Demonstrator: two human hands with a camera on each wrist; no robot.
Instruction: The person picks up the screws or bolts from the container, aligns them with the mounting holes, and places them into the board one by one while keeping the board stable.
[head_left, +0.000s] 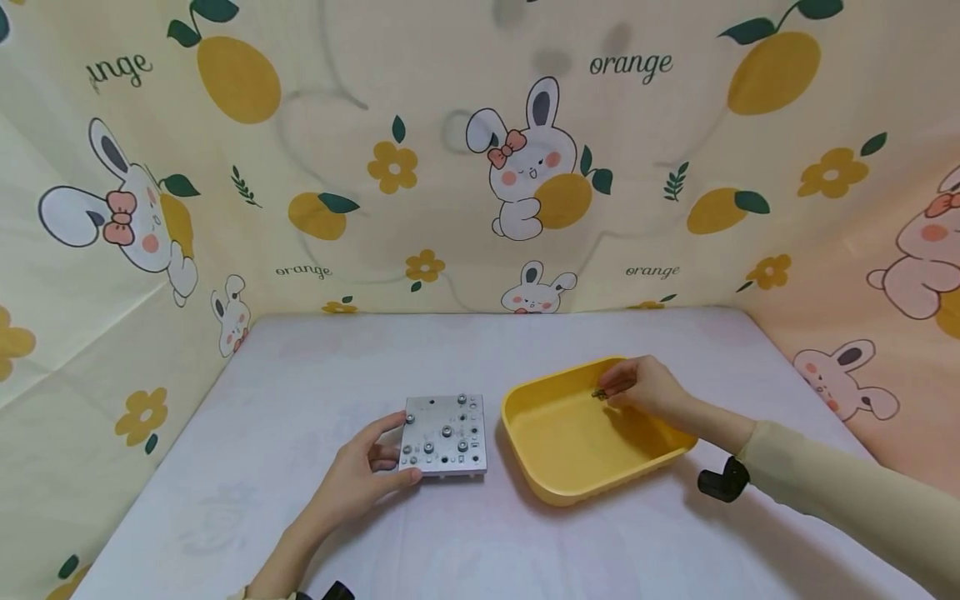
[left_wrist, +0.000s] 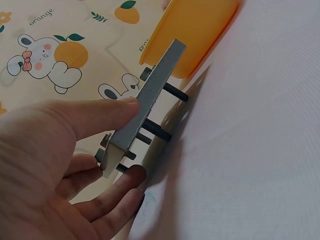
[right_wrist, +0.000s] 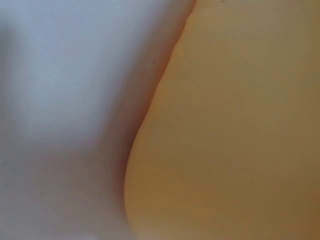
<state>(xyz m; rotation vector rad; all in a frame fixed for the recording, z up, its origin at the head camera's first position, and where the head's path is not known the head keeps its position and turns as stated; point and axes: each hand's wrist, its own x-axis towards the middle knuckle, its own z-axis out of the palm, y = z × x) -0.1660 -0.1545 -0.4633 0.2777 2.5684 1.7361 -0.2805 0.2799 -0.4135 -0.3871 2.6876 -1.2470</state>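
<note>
Square grey metal plate (head_left: 445, 434) studded with screws, low centre of frame on the white bench (head_left: 375, 358).
Left hand (head_left: 358, 479) grips its edge; right hand (head_left: 647, 389) pinches a small dark screw (head_left: 600, 394) above the yellow plastic tray (head_left: 570, 483).

This looks like a small makeshift recording booth rather than a lived-in room. A table (head_left: 480, 350) covered with a plain white cloth is closed in on three sides by a hanging fabric backdrop (head_left: 420, 167) printed with cartoon rabbits, oranges, flowers and the word "orange". On the table sit only a yellow plastic tray (head_left: 570, 487) and a metal plate (head_left: 446, 433) studded with screws.
</note>
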